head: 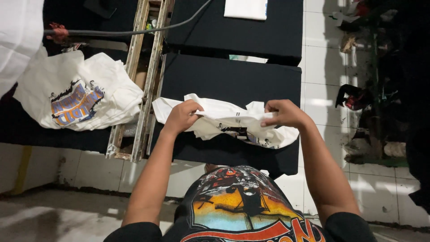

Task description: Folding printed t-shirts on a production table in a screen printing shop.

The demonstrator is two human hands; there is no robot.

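A crumpled white T-shirt point(226, 123) with a dark print lies on a black padded board point(233, 83) in front of me. My left hand point(181, 116) pinches its left part, fingers closed on the cloth. My right hand point(283, 113) grips the cloth at the right, lifting a fold slightly off the board. Both forearms reach in from the bottom of the view.
Another white printed T-shirt point(78, 96) lies bunched on a dark surface at the left. A wooden frame point(143, 76) runs between the boards. A second black board point(237, 31) with a white cloth point(245, 9) sits farther back. White tiled floor and dark clutter point(358, 96) lie at the right.
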